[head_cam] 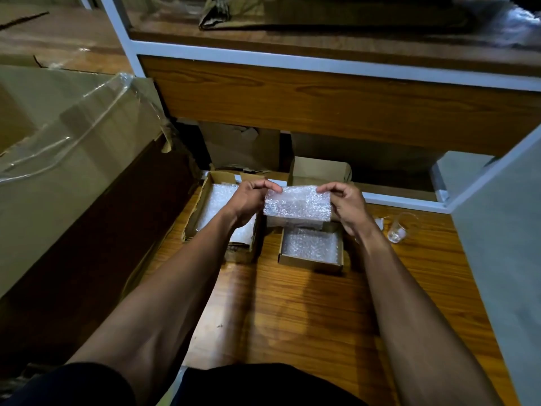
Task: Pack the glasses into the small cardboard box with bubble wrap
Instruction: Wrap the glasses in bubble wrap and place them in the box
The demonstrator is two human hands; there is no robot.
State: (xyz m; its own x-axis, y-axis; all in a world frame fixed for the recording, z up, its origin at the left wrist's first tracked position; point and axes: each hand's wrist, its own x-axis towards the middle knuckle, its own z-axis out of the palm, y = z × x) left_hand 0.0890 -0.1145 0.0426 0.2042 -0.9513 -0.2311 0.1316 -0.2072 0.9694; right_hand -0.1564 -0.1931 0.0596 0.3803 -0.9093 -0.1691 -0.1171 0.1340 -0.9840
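Two bare forearms reach forward from the dark clothing nearest the camera, out over the wooden bench (292, 317). At the left sits a larger carton (202, 200) stocked with bubble wrap. The left hand (248, 197) and the right hand (345, 200) each pinch an upper corner of a bubble wrap sheet (297, 203) between thumb and fingers, holding it stretched above the small cardboard box (311, 249), whose floor is already lined with wrap. To the right a clear glass (401, 228) stands on the bench, unwrapped and outside the box. By my reckoning only the lining is done; wrapping, loading and closing remain.
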